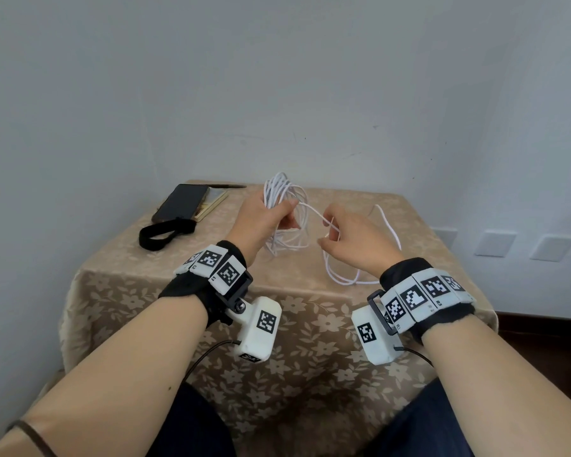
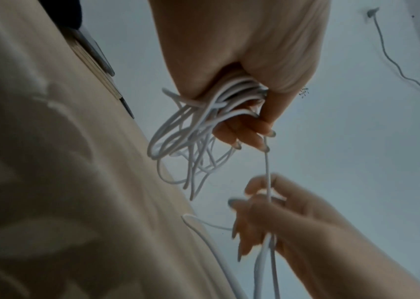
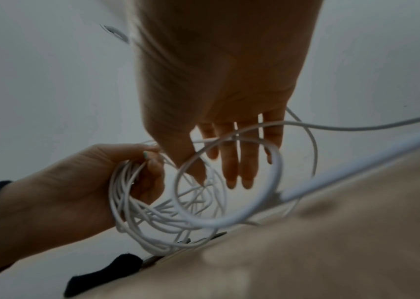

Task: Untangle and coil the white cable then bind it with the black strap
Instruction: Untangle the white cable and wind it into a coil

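My left hand [image 1: 277, 214] is raised above the table and grips a bundle of white cable [image 1: 279, 186] loops in its fist; the loops hang below it [image 2: 178, 141]. One strand [image 1: 314, 212] runs from that fist to my right hand [image 1: 330, 232], whose fingers [image 2: 259, 202] curl round it and pinch it. The rest of the cable [image 1: 340, 278] trails off the right hand onto the tablecloth in loose curves. The black strap [image 1: 159, 234] lies in a flat loop on the table's left side, apart from both hands; its end shows in the right wrist view [image 3: 106, 273].
A small table under a beige floral cloth [image 1: 277, 341] stands against a white wall. At its back left a dark phone [image 1: 182, 202] rests on a notebook [image 1: 213, 202], with a pen [image 1: 228, 186] behind them. The table's edges drop away on both sides.
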